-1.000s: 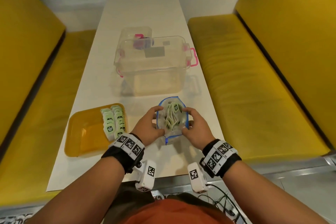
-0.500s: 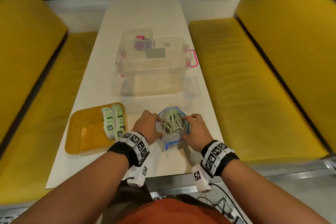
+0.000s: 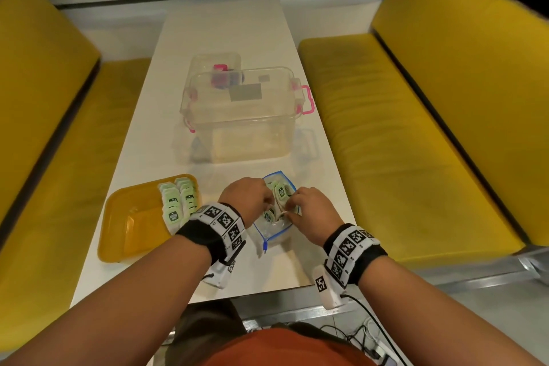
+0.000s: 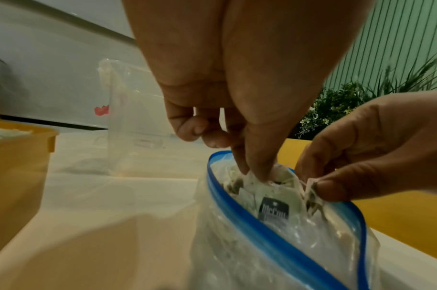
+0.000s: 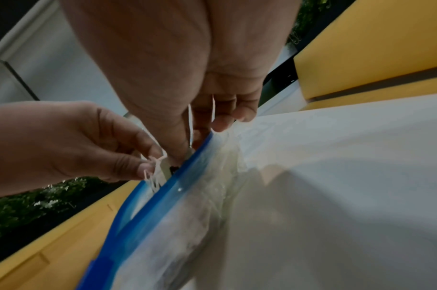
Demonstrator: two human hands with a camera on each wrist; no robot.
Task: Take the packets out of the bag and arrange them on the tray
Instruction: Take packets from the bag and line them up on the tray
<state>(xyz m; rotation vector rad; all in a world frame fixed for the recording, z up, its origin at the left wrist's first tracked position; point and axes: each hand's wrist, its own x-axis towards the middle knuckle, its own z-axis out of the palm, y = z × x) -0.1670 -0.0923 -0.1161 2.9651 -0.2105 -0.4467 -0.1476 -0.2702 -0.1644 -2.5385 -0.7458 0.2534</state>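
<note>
Both hands dipped into the bag (image 3: 274, 229) on the worktop (image 3: 225, 38) now instead of just spreading its mouth – left hand (image 3: 246, 197) pinching a packet (image 4: 269, 198), right hand (image 3: 315, 214) pinching tangled strings (image 5: 154, 166). Next batch probably headed for the tray (image 3: 133, 235) – already two rows there.

We see the head view evenly and warmly lit from above, colours saturated, the white bench (image 3: 225, 38) bright with soft glare. Straight lines bow toward the edges, and the yellow seats (image 3: 416, 128) smear slightly at the frame's rim. Both wrist views are dimmer and grainy; soft shadows pool on the bench beneath the hands (image 4: 237, 88), which loom large and blurred, the background soft and tilted.
</note>
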